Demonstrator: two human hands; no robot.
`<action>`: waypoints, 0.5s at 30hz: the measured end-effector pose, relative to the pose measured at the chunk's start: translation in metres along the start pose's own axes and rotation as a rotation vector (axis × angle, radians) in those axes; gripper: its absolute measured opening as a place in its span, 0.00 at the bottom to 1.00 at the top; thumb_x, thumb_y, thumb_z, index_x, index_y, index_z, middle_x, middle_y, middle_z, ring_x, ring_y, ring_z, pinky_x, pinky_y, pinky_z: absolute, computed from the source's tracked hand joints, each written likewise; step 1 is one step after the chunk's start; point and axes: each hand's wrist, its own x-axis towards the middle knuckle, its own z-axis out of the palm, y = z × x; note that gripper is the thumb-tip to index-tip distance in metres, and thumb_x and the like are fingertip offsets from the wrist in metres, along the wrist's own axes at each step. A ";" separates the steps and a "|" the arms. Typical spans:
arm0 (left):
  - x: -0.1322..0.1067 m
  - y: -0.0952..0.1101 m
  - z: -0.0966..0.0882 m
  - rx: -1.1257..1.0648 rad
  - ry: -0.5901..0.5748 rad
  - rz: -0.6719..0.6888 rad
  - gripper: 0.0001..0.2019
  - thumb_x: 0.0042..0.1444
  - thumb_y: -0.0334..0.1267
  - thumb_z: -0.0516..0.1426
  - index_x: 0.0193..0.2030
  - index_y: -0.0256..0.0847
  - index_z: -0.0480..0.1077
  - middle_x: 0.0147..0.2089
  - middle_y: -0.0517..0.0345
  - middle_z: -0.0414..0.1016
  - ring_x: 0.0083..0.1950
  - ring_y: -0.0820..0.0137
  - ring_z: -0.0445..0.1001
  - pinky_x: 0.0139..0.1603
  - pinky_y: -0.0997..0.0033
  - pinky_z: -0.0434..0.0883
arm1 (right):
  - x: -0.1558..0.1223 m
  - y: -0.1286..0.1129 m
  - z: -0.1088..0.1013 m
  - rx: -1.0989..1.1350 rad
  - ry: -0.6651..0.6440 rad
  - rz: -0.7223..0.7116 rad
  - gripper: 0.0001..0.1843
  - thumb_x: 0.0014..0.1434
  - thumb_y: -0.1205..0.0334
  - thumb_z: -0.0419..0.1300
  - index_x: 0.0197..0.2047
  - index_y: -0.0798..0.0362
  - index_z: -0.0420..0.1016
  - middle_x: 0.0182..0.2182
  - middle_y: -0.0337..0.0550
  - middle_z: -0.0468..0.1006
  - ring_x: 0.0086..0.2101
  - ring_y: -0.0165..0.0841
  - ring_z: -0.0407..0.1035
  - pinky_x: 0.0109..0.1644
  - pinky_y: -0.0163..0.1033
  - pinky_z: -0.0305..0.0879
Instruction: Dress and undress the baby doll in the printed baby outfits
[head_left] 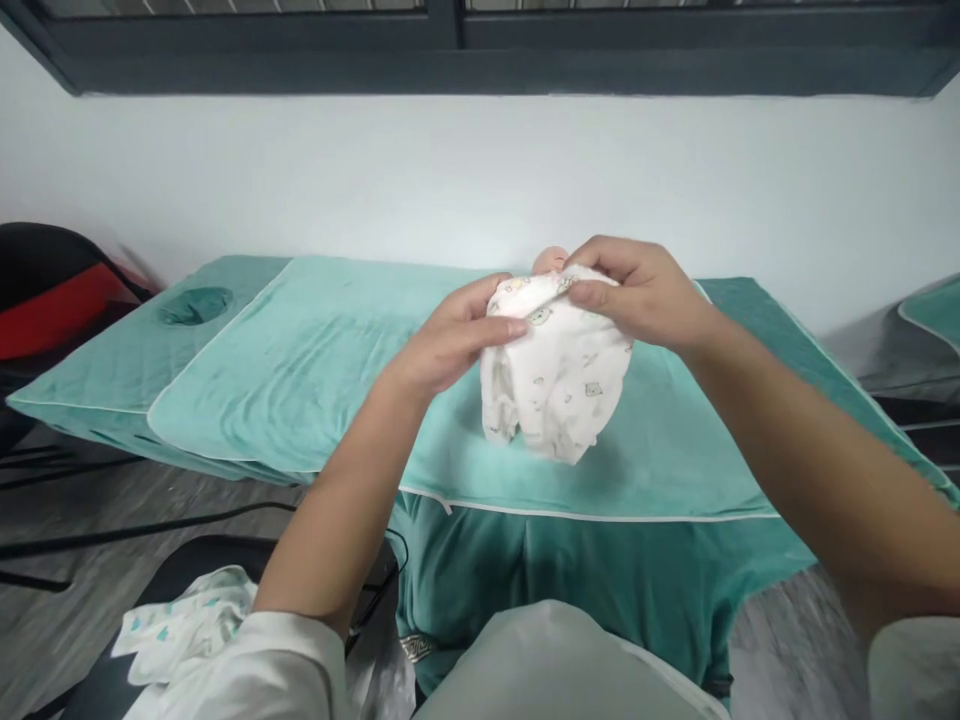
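A white baby garment [574,385] with small printed figures hangs between my hands, above the teal-covered bed. Its upper edge is bunched, and the lower part droops in folds. My left hand [469,335] grips the upper left edge, thumb across the front. At the top right, my right hand [637,290] pinches the cloth between thumb and fingers. Just behind the garment, a rounded skin-coloured piece, like a doll's head [551,260], shows; whatever is below it is hidden.
The bed [300,370] has a teal cover with a face hole [196,305] at its left end. More printed white cloth [191,620] lies on a black chair [210,560] at the lower left. A red and black chair [60,300] stands far left. Behind is a white wall [375,180].
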 end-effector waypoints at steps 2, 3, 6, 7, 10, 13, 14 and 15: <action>-0.007 -0.017 0.010 -0.072 -0.100 -0.035 0.26 0.43 0.40 0.73 0.49 0.38 0.76 0.43 0.54 0.79 0.49 0.52 0.80 0.46 0.59 0.78 | -0.012 0.013 0.002 0.028 0.042 0.045 0.27 0.54 0.35 0.68 0.32 0.54 0.77 0.28 0.38 0.71 0.31 0.29 0.68 0.33 0.33 0.61; -0.011 -0.028 0.016 -0.072 -0.179 -0.074 0.27 0.41 0.41 0.74 0.50 0.39 0.76 0.43 0.53 0.80 0.48 0.53 0.80 0.46 0.60 0.78 | -0.017 0.020 0.005 0.046 0.082 0.058 0.28 0.55 0.34 0.66 0.30 0.54 0.76 0.26 0.38 0.70 0.30 0.29 0.67 0.33 0.34 0.61; -0.018 -0.061 0.028 0.034 -0.356 -0.257 0.21 0.43 0.45 0.73 0.42 0.37 0.79 0.38 0.51 0.81 0.38 0.60 0.79 0.39 0.64 0.76 | -0.030 0.043 0.015 0.101 0.194 0.089 0.29 0.59 0.33 0.63 0.27 0.53 0.72 0.25 0.38 0.69 0.29 0.30 0.65 0.32 0.35 0.61; -0.019 -0.070 0.029 0.048 -0.335 -0.295 0.19 0.45 0.47 0.72 0.39 0.36 0.80 0.35 0.52 0.80 0.34 0.63 0.78 0.36 0.65 0.74 | -0.033 0.050 0.018 0.119 0.204 0.112 0.29 0.59 0.32 0.62 0.27 0.53 0.71 0.26 0.38 0.70 0.28 0.30 0.65 0.31 0.35 0.60; -0.017 -0.086 0.025 -0.092 -0.073 -0.205 0.18 0.47 0.49 0.71 0.37 0.36 0.79 0.33 0.53 0.80 0.33 0.65 0.77 0.37 0.67 0.73 | -0.042 0.064 0.022 0.176 -0.062 0.265 0.30 0.58 0.31 0.62 0.31 0.53 0.75 0.25 0.38 0.73 0.25 0.29 0.65 0.27 0.35 0.59; -0.011 -0.087 0.016 -0.176 0.085 -0.091 0.18 0.47 0.47 0.71 0.39 0.37 0.79 0.36 0.55 0.82 0.38 0.64 0.79 0.42 0.68 0.73 | -0.046 0.067 0.026 0.192 -0.458 0.476 0.25 0.53 0.38 0.70 0.38 0.53 0.79 0.24 0.39 0.76 0.23 0.32 0.67 0.26 0.36 0.61; -0.009 -0.086 0.015 -0.170 0.083 -0.095 0.19 0.48 0.48 0.71 0.41 0.37 0.79 0.37 0.55 0.82 0.40 0.64 0.79 0.43 0.69 0.73 | -0.046 0.068 0.028 0.189 -0.462 0.513 0.23 0.52 0.41 0.71 0.38 0.53 0.80 0.25 0.40 0.77 0.23 0.33 0.69 0.27 0.37 0.63; -0.009 -0.085 0.015 -0.166 0.072 -0.104 0.20 0.50 0.50 0.70 0.43 0.37 0.79 0.39 0.54 0.82 0.42 0.63 0.80 0.44 0.69 0.73 | -0.045 0.068 0.032 0.197 -0.381 0.524 0.21 0.53 0.43 0.71 0.38 0.53 0.80 0.25 0.40 0.78 0.23 0.34 0.70 0.28 0.37 0.65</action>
